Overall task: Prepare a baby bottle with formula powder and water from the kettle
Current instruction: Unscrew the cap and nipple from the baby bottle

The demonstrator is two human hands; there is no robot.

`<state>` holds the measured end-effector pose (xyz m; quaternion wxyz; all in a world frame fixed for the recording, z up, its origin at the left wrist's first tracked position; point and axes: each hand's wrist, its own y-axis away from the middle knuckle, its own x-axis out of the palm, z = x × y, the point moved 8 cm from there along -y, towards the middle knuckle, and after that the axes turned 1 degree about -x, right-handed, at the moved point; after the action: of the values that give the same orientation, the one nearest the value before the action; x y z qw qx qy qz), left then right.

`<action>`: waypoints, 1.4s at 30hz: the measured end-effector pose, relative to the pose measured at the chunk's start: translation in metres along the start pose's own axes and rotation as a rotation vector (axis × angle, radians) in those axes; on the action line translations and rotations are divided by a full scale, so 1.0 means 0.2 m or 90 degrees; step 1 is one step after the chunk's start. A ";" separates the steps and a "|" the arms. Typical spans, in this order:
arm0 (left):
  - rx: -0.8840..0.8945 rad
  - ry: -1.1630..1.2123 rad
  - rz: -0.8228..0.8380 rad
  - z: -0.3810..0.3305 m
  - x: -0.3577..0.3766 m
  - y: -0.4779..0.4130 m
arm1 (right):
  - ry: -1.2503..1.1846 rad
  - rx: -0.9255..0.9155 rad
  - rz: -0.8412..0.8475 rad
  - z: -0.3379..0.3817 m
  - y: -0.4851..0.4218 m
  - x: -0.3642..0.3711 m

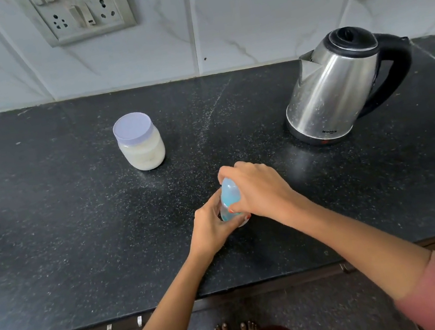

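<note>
Three things on my black speckled stone tabletop (46,224) right now: one bottle, one jar, one kettle. The small clear plastic baby bottle with its pale blue domed cap (229,196) stands upright near the front middle, caught between both my hands. My left hand (210,224) is curled round its lower body, fingers wrapping the far side. My right hand (258,189) comes over from the right and grips the cap, thumb low, fingertips curled over the top. The bottle looks translucent and bluish up top; how much is inside I cannot tell, my fingers cover it. Back left, well apart, sits the round clear jar of off-white powder with a lavender lid (140,146), lid on. Back right, the stainless steel electric kettle with black lid and handle (334,92), lid down, spout facing left
</note>
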<state>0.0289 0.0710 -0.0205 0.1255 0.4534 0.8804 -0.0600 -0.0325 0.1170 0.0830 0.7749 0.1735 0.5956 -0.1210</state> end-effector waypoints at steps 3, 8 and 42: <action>-0.001 -0.010 0.010 0.01 0.00 -0.01 | -0.008 -0.052 0.050 0.01 -0.01 0.00; -0.011 -0.027 0.013 0.04 0.00 -0.02 | -0.028 -0.179 0.188 0.05 -0.02 0.02; -0.018 -0.007 0.024 0.05 0.02 -0.01 | -0.012 0.034 0.089 0.01 0.01 -0.12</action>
<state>0.0270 0.0700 -0.0304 0.1376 0.4677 0.8718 -0.0479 -0.0361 0.1178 0.1076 0.7823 0.2339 0.5711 -0.0842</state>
